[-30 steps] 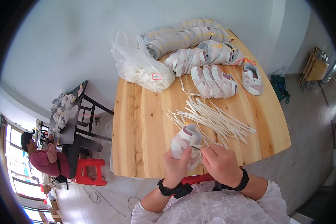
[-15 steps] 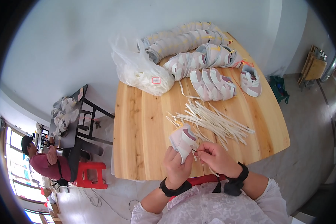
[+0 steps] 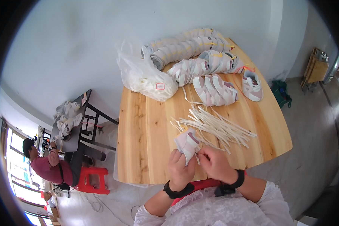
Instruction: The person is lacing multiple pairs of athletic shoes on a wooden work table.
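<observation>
Left hand (image 3: 182, 169): the fingers are clamped on a pale pink-and-white shoe upper (image 3: 187, 141), which I observe over the near part of the wooden counter (image 3: 139, 147). Right hand (image 3: 216, 164): the fingers bend in close at the upper's right side; I cannot tell whether they are clamped on anything, as the view is too small there. A loose heap of flat white laces (image 3: 218, 128) lies just beyond the upper; farther off are a row of nested uppers (image 3: 214, 90) and a translucent plastic bag (image 3: 147, 81). I judge slippage the chief risk: the soft upper could twist or fold if the left grip slackens under a sideways pull. Laces could also snag, being so near, and tangle.
</observation>
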Demonstrator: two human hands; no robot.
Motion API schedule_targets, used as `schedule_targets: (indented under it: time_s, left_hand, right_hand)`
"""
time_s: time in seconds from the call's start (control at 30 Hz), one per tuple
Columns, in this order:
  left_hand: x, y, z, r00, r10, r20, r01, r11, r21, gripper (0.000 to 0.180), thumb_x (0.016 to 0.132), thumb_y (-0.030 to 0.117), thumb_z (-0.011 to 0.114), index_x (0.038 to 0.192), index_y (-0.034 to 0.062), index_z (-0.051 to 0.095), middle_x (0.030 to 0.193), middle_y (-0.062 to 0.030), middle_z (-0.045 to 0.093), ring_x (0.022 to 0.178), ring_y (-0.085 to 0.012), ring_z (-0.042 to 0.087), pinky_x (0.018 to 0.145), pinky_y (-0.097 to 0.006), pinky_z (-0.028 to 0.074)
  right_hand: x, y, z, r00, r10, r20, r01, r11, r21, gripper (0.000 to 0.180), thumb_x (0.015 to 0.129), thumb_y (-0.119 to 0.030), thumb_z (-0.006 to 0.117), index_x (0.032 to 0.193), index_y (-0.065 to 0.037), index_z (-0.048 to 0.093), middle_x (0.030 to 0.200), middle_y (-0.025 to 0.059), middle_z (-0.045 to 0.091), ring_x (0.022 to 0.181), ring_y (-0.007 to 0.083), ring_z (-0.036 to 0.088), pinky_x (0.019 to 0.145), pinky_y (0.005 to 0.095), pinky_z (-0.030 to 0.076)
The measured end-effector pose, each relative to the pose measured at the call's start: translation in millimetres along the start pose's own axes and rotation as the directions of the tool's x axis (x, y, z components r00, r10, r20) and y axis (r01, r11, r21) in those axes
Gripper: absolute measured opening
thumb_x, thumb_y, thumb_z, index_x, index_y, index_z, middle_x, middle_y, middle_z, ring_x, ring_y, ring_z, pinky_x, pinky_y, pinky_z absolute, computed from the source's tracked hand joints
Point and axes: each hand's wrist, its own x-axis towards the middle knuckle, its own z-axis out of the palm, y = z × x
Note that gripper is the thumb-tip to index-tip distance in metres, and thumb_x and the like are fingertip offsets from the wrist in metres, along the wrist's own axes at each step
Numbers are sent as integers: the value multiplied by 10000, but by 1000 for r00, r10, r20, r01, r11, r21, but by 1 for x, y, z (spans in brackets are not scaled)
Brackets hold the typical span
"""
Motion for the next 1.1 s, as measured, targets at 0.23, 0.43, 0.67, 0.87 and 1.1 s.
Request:
schedule_targets:
  time_s: [0.23, 0.43, 0.67, 0.87, 1.1]
  left_hand:
    - [-3, -4, 4, 997, -55, 52, 58, 997, -52, 214, 736, -60, 636, 941, 4, 644, 772, -121, 587, 682, -328, 558, 592, -374, 445]
    - [11, -25, -23, 734, -678, 24, 589, 619, -519, 182, 874, 51, 614, 1042, -16, 635, 938, -58, 671, 813, -179, 650, 691, -301, 510]
    - [2, -11, -16, 660, -509, 553, 673, 72, -736, 340, 899, 81, 613, 1213, -17, 530, 1130, -94, 622, 1000, -163, 613, 867, -319, 503]
    - [-6, -14, -14, 664, -432, 611, 701, 74, -710, 410, 921, 126, 608, 1283, -11, 474, 1208, -82, 583, 1071, -154, 570, 919, -327, 470]
    - [-8, -15, -12, 687, -346, 640, 711, 138, -689, 528, 911, 222, 639, 1338, -3, 425, 1263, -79, 557, 1139, -178, 542, 978, -341, 430]
  right_hand:
    - [4, -2, 6, 981, -155, -114, 144, 984, -101, 70, 877, -68, 546, 894, -7, 576, 723, 155, 573, 589, 268, 560, 556, 344, 445]
    - [8, -17, -31, 958, -247, -145, 202, 942, -267, 8, 850, -43, 567, 857, -42, 571, 790, 135, 584, 677, 306, 591, 582, 356, 459]
    - [25, -30, -46, 972, -236, -7, 231, 957, -175, 130, 760, -50, 707, 863, -5, 642, 848, 89, 518, 744, 229, 548, 647, 305, 448]
    - [32, -15, -40, 976, -185, 115, 180, 982, 57, 196, 723, -38, 750, 899, 6, 676, 915, 75, 533, 837, 195, 548, 696, 306, 459]
    - [36, -11, -40, 949, -240, 203, 212, 966, 148, 219, 740, -55, 724, 943, 13, 680, 951, 82, 563, 852, 202, 573, 721, 309, 474]
